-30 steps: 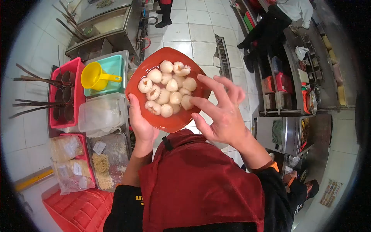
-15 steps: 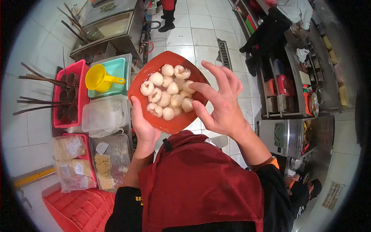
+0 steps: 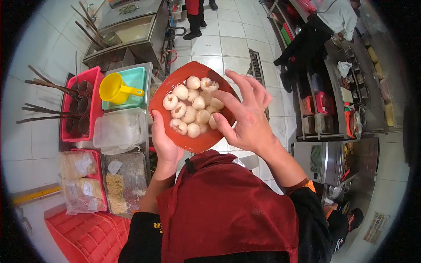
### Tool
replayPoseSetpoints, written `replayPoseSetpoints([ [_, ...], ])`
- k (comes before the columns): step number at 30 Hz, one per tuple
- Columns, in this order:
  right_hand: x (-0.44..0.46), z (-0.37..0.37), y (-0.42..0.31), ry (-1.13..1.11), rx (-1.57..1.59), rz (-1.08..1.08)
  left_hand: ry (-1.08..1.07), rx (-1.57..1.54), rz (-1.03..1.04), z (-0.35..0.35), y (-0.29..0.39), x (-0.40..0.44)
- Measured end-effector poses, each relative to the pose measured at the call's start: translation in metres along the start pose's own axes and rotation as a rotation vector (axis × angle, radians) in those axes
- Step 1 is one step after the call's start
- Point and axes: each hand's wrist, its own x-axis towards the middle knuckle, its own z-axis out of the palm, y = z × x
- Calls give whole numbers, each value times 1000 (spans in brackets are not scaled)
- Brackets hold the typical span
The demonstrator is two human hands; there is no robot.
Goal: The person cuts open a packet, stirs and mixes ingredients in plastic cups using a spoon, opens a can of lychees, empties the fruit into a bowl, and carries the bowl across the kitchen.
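A red-orange squarish bowl (image 3: pixel 184 139) of clear liquid holds several peeled white lychees (image 3: pixel 189 115), some with the pitted hole showing brown. My left hand (image 3: pixel 165 142) grips the bowl at its lower left, thumb along the rim and the other fingers hidden underneath. Over the bowl's right side hovers my right hand (image 3: pixel 250 115), its fingers apart. The index fingertip is at the lychees on the right edge; whether it touches one I cannot tell. The thumb reaches over the rim near another lychee.
At left are a pink basket (image 3: pixel 95 70) of ladles, a yellow dipper (image 3: pixel 115 88) on a turquoise tray (image 3: pixel 141 81), a lidded plastic box (image 3: pixel 118 129) and a metal tray (image 3: pixel 136 175) with noodles. Co-workers stand at the top, upper right (image 3: pixel 307 37) and lower right (image 3: pixel 344 223).
The bowl has shifted slightly right and down in view, along with the surroundings. My right index finger and thumb stay over the lychees on the bowl's right side.
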Motion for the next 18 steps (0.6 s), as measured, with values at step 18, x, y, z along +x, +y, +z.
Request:
replayPoseSetpoints([
  [18, 22, 2, 32, -58, 29, -33, 34, 36, 3, 25, -8, 18],
])
